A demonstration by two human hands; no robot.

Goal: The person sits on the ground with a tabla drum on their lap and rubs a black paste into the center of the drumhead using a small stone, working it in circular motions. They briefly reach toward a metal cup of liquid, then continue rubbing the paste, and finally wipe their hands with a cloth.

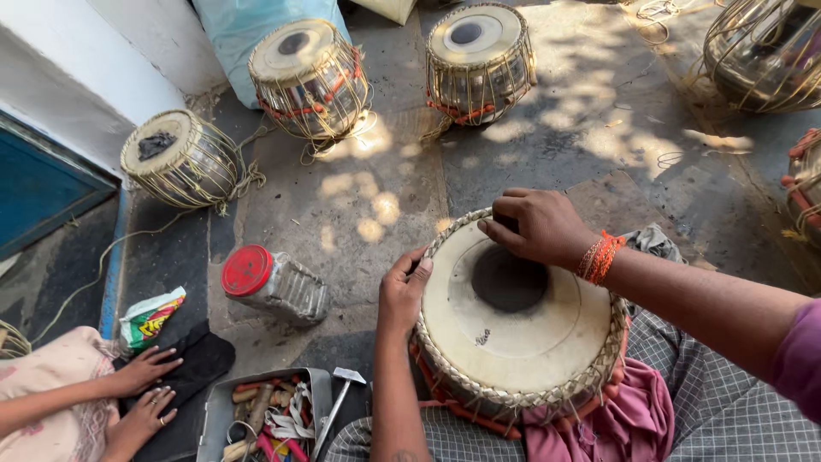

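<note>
Drum rests in lap, skin up; right hand curled shut, fingertips pressing at far edge of dark centre patch, whatever it grips is hidden; left hand clasps woven rim, steadying; judgement: keep rim braced, work patch with small even pressure, stay off pale skin; co-worker's hands rest flat beside tool tin

Left hand steadies drum; right hand rubs black centre patch.
</note>
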